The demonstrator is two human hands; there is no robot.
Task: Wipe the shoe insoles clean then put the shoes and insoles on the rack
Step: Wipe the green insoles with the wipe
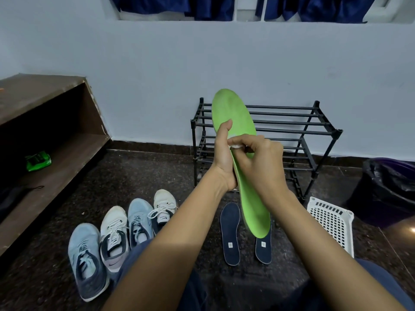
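Shoes (pixel 112 239), two blue and two white, stand in a row on the floor at left, the last partly behind the left forearm. Left hand (pixel 222 158) grips the green insole (pixel 233 113) upright at its middle, in front of the rack (pixel 292 122); its toe end looks faintly scuffed. Right hand (pixel 262 162) pinches a white wipe (pixel 237 145), mostly hidden in the pinch, against it. Two navy insoles (pixel 230 232) lie below, one's toe covered.

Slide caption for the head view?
Left hand holds a green insole; right hand presses a white wipe on it, rack behind.
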